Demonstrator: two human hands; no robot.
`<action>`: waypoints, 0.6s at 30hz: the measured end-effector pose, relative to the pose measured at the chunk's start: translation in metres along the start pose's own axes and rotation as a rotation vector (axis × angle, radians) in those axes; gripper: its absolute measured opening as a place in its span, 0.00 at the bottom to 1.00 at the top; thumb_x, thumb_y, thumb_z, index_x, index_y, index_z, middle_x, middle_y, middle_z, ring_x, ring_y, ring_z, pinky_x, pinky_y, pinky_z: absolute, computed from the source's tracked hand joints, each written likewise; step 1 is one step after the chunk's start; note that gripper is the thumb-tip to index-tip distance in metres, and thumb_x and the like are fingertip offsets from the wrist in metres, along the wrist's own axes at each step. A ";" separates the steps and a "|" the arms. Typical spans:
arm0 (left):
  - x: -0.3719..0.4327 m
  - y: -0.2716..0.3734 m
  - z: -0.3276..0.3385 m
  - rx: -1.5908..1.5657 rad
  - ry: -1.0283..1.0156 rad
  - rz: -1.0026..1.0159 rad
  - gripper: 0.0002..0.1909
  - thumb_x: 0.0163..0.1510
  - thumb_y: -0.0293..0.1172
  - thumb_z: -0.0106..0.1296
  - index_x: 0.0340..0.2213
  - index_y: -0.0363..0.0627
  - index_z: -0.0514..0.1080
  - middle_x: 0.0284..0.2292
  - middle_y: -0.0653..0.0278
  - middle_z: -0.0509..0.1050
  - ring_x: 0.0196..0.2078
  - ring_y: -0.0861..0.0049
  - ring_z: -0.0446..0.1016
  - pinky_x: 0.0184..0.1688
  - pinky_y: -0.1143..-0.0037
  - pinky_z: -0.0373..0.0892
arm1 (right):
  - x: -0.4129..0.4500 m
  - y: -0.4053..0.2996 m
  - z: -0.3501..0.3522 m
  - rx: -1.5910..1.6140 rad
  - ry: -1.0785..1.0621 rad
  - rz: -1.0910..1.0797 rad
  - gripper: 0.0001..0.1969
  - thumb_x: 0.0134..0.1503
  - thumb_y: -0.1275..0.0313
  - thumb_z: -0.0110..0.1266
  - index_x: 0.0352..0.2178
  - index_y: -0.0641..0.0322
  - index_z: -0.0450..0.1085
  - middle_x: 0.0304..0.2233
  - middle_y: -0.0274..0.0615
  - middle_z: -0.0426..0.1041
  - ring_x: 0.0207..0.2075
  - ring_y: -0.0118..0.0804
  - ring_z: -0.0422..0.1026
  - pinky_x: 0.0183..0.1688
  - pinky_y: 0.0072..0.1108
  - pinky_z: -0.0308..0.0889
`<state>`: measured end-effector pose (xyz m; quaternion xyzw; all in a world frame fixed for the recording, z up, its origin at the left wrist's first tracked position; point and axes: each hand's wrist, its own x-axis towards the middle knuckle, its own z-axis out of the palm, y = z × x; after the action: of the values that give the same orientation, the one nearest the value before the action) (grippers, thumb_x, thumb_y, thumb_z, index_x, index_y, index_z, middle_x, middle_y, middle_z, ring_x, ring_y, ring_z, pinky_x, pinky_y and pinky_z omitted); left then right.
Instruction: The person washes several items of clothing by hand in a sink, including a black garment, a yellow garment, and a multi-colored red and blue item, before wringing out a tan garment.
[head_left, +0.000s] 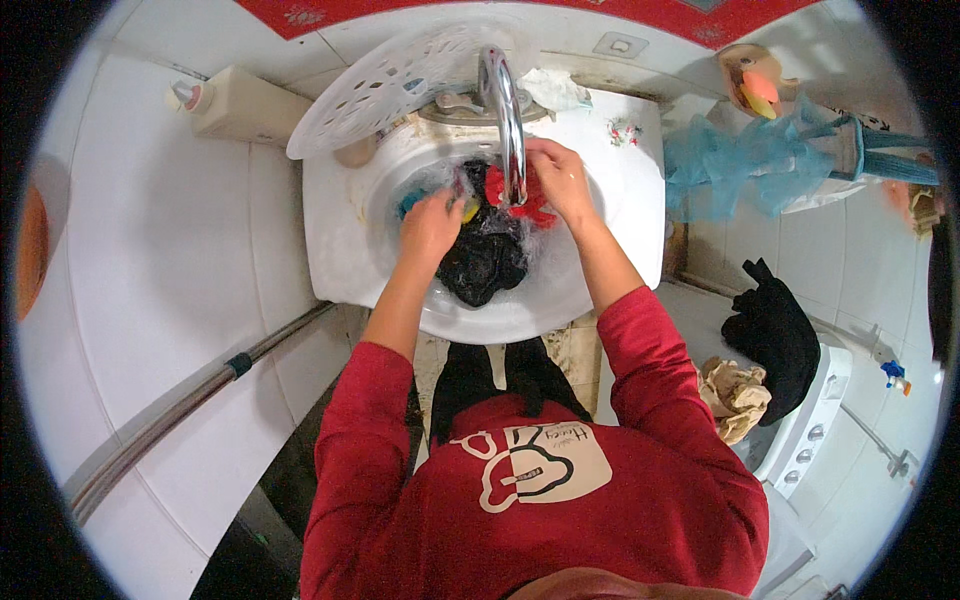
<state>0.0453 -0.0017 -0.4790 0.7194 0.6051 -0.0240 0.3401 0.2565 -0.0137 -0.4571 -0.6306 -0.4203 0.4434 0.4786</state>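
A white washbasin (630, 210) holds soapy water and wet cloth items. Black cloth (484, 270) lies in the middle, partly above the water, with red cloth (536, 208) to its right, something blue (411, 201) at the left and a bit of yellow (471, 210) near my left fingers. My left hand (435, 221) dips into the water at the left of the black cloth; its fingertips are hidden. At the basin's right, my right hand (559, 176) is bent beside the red cloth, fingers partly behind the chrome faucet (510, 127). Whether either hand grips cloth is unclear.
A white perforated plastic basket (375, 97) leans behind the basin at the left, near a beige pump bottle (244, 105). Blue mesh (735, 161) hangs at the right. Black cloth (780, 337) and crumpled brown paper (731, 394) rest on a white appliance (814, 412). A metal rod (187, 397) crosses the left.
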 end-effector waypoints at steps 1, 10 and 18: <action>0.008 0.010 -0.001 -0.051 0.084 0.099 0.24 0.47 0.43 0.47 0.43 0.40 0.64 0.36 0.46 0.70 0.38 0.56 0.70 0.43 0.65 0.65 | -0.003 0.017 -0.007 0.001 0.002 0.000 0.13 0.48 0.75 0.42 0.35 0.68 0.68 0.29 0.45 0.72 0.31 0.34 0.69 0.38 0.21 0.63; 0.041 0.034 0.025 0.062 -0.084 0.058 0.23 0.44 0.46 0.51 0.38 0.41 0.68 0.42 0.53 0.65 0.47 0.59 0.61 0.50 0.64 0.57 | -0.054 0.112 -0.018 -0.381 0.053 0.401 0.24 0.37 0.65 0.56 0.39 0.66 0.66 0.28 0.54 0.71 0.33 0.50 0.70 0.38 0.32 0.64; 0.000 0.003 -0.035 -0.437 0.091 0.404 0.17 0.48 0.43 0.49 0.25 0.37 0.65 0.23 0.62 0.68 0.26 0.69 0.64 0.37 0.73 0.61 | -0.078 0.030 -0.051 0.209 -0.153 0.351 0.21 0.45 0.60 0.54 0.38 0.62 0.65 0.29 0.39 0.70 0.35 0.32 0.67 0.42 0.19 0.61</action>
<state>0.0350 0.0164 -0.4509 0.7352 0.4553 0.2073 0.4573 0.2888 -0.1058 -0.4662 -0.6056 -0.2907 0.6076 0.4237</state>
